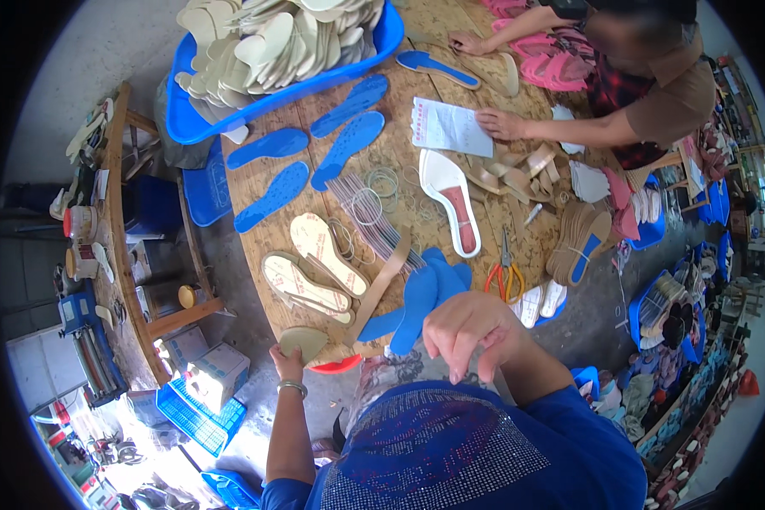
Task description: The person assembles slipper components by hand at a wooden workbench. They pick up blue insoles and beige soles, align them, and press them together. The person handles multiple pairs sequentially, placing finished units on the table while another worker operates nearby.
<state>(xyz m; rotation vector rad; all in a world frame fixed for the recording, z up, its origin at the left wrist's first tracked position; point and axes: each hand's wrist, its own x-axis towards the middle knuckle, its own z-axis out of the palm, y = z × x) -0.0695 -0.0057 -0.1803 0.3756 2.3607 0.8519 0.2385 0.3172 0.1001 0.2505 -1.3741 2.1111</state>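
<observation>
My left hand [287,361] grips a tan insole piece [304,341] at the near edge of the wooden table [399,161]. My right hand [467,330] is curled close to my chest, pinching a thin pale strap [500,384] that runs down toward my blue shirt. Just beyond it lies a small pile of blue insoles [421,302]. Two beige sandal soles [314,268] lie to the left of that pile, with a tan strap [382,285] laid across the table beside them.
A blue tub [191,127] of pale insoles stands at the far left. Loose blue insoles [310,157], rubber bands [374,191], a white sole [450,200] and orange pliers [506,276] lie mid-table. Another person's hands [501,123] rest on a paper sheet [450,127] opposite.
</observation>
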